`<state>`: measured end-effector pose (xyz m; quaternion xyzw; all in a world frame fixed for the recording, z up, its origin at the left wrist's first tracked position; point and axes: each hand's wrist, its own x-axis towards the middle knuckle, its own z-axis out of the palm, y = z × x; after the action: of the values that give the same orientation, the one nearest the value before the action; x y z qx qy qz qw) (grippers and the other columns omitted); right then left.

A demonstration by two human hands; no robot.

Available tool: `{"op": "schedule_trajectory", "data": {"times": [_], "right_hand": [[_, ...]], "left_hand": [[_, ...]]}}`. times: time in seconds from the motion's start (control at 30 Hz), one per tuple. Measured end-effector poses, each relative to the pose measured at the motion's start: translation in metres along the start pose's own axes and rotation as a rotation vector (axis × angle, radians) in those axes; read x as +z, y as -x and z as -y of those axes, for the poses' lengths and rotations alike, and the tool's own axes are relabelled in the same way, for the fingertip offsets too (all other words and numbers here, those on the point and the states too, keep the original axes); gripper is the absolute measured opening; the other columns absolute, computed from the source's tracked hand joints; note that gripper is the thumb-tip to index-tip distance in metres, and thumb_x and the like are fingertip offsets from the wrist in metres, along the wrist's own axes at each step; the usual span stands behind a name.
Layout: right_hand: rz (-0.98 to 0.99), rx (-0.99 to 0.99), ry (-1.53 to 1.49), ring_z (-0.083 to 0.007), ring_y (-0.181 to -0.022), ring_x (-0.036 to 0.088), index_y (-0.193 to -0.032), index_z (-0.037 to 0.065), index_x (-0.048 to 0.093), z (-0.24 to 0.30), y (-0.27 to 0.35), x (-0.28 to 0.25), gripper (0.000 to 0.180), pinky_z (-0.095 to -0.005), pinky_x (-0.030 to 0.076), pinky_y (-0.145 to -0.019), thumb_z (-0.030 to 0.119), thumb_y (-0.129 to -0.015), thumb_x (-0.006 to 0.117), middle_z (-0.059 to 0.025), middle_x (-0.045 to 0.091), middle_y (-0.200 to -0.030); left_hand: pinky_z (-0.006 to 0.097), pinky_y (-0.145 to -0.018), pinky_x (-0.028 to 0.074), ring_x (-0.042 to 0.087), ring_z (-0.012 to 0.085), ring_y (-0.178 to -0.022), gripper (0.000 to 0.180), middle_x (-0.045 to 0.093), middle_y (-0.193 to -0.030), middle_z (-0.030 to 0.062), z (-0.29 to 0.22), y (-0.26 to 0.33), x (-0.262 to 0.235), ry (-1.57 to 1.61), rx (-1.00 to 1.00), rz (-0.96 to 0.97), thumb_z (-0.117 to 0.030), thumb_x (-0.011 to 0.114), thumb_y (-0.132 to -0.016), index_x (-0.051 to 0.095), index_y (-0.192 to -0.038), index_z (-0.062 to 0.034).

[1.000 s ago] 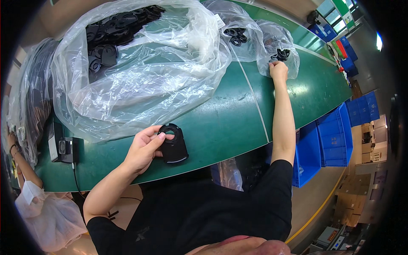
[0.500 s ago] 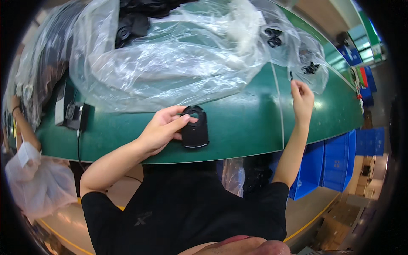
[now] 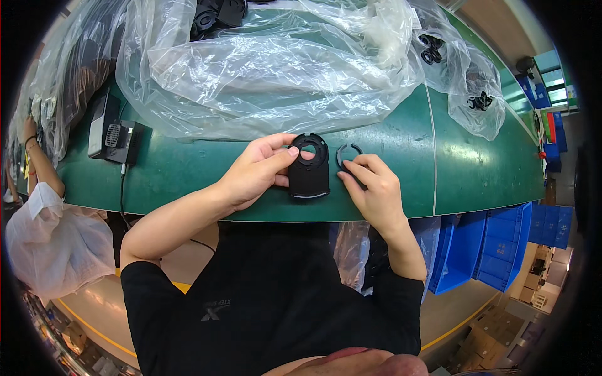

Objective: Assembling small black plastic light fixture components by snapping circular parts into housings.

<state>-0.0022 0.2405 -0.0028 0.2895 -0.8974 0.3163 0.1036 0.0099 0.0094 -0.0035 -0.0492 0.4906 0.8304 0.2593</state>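
A flat black plastic housing [image 3: 308,178], rounded at its top and with a large round hole there, is pinched in my left hand [image 3: 258,166]. The thumb lies on its front near the hole, and a fingertip shows through the opening. Just to the right, my right hand [image 3: 375,185] grips a thin black open ring [image 3: 342,153] between thumb and fingers. A small gap separates the ring from the housing. Both parts are held above the green table [image 3: 219,166].
A large clear plastic bag [image 3: 276,88] with black parts [image 3: 216,17] covers the table's far side. Smaller bags with black rings [image 3: 431,49] and clips [image 3: 480,101] lie far right. A black device [image 3: 125,141] with a cable stands left, near another person [image 3: 56,244]. Blue crates [image 3: 501,247] stand right.
My right hand has come back from the small bags at the far right, bringing the black ring beside the housing. My left hand has moved slightly up and right in the picture, still holding the housing.
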Motion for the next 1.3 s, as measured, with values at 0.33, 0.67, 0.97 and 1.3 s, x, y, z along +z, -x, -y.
{"op": "schedule_trajectory", "data": {"times": [0.33, 0.67, 0.97, 1.3], "right_hand": [[0.023, 0.034, 0.058, -0.0304, -0.096, 0.053, -0.111, -0.002, 0.057, -0.001, -0.013, -0.011, 0.053, -0.0352, 0.045, -0.082, 0.01, -0.063, 0.076, -0.0141, 0.058, -0.107], [0.028, 0.072, 0.014, -0.0297, -0.091, 0.053, -0.118, 0.0, 0.053, 0.002, -0.015, -0.007, 0.06, -0.0356, 0.046, -0.079, 0.008, -0.063, 0.076, -0.0141, 0.06, -0.101], [0.055, 0.025, 0.031, -0.0303, -0.095, 0.054, -0.116, -0.001, 0.054, 0.003, -0.02, -0.009, 0.056, -0.0361, 0.045, -0.082, 0.006, -0.064, 0.074, -0.0151, 0.06, -0.103], [0.046, 0.054, -0.017, -0.0306, -0.096, 0.053, -0.113, -0.001, 0.056, -0.001, -0.022, -0.004, 0.054, -0.0363, 0.044, -0.084, 0.006, -0.063, 0.074, -0.015, 0.059, -0.105]], "left_hand": [[0.036, -0.081, 0.053, 0.061, 0.0188, -0.098, 0.033, 0.059, -0.111, 0.0104, 0.0, 0.004, -0.002, -0.036, -0.008, 0.021, -0.017, 0.046, -0.094, 0.044, -0.124, -0.0026], [0.026, -0.074, 0.052, 0.061, 0.0123, -0.092, 0.03, 0.061, -0.109, 0.0066, -0.001, 0.005, 0.0, -0.022, -0.022, -0.016, -0.017, 0.046, -0.094, 0.048, -0.121, -0.0031], [0.028, -0.075, 0.052, 0.061, 0.013, -0.091, 0.031, 0.061, -0.109, 0.0066, -0.003, 0.005, -0.002, 0.027, -0.016, -0.008, -0.017, 0.046, -0.094, 0.048, -0.121, -0.0034], [0.035, -0.082, 0.052, 0.06, 0.0178, -0.099, 0.032, 0.059, -0.112, 0.0104, -0.001, 0.004, -0.004, -0.04, -0.015, 0.009, -0.016, 0.048, -0.093, 0.046, -0.122, -0.001]]}}
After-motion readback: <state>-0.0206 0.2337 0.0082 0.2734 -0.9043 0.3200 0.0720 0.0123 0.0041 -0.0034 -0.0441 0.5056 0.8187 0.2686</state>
